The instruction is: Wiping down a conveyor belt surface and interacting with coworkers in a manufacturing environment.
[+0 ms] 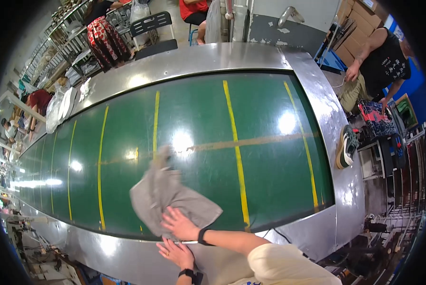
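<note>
A crumpled grey cloth (172, 194) lies on the green conveyor belt (198, 104) near its front edge, its far end blurred. My right hand (180, 224) rests on the near part of the cloth, fingers spread and palm down. Just nearer to me, my left hand (177, 253) is over the metal front rim (108, 244), its fingers stretched out near the cloth's lower edge. Neither hand is visibly wrapped round anything.
A dark green and white sneaker (347, 146) sits on the right metal rim. White shoe-shaped pieces (67, 103) and a clear bag (54, 111) lie at the far left rim. A person in black (384, 61) stands at the right; other people are beyond the belt.
</note>
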Motion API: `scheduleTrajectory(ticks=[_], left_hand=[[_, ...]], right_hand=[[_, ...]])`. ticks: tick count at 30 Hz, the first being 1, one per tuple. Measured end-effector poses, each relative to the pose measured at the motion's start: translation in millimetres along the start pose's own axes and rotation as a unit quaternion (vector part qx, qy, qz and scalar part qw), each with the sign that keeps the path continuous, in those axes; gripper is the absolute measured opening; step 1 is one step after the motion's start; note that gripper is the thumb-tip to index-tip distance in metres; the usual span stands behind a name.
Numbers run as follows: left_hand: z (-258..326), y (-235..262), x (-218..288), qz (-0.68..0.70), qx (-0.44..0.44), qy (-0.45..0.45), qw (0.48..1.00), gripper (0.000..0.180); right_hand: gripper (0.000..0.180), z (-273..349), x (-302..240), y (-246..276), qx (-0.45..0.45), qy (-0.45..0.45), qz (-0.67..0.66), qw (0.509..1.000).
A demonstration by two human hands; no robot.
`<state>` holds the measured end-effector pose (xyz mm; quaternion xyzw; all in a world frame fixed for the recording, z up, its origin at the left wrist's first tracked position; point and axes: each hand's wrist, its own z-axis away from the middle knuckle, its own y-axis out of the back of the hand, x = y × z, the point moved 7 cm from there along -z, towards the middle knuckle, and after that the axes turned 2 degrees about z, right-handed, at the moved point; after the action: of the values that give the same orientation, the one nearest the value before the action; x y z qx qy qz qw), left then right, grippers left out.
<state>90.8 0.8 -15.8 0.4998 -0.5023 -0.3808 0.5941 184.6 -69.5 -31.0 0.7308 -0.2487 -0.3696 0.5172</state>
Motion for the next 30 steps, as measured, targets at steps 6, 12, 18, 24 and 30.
scheduleTrajectory(ticks=[6,12,18,24,30], left_hand=[[2.7,5.7,7.8,-0.045,-0.046,0.012,0.998,0.044],[-10.5,25.2,23.2,-0.067,-0.057,0.002,0.996,0.042],[-19.9,36.9,48.4,-0.077,-0.052,-0.016,0.996,0.041],[-8.9,34.4,46.1,-0.047,-0.004,-0.029,0.998,0.038],[-3.0,41.2,44.9,-0.074,-0.015,-0.025,0.997,0.040]], right_hand=[[0.053,-102.3,94.9,2.2,0.004,0.078,-0.129,0.989],[0.034,-133.6,365.2,107.9,0.144,-0.125,0.020,0.981],[0.057,121.5,577.7,200.4,0.170,-0.537,0.176,0.807],[0.066,392.2,508.5,210.6,0.127,-0.773,0.156,0.602],[0.075,501.9,347.1,183.2,0.083,-0.881,0.091,0.457]])
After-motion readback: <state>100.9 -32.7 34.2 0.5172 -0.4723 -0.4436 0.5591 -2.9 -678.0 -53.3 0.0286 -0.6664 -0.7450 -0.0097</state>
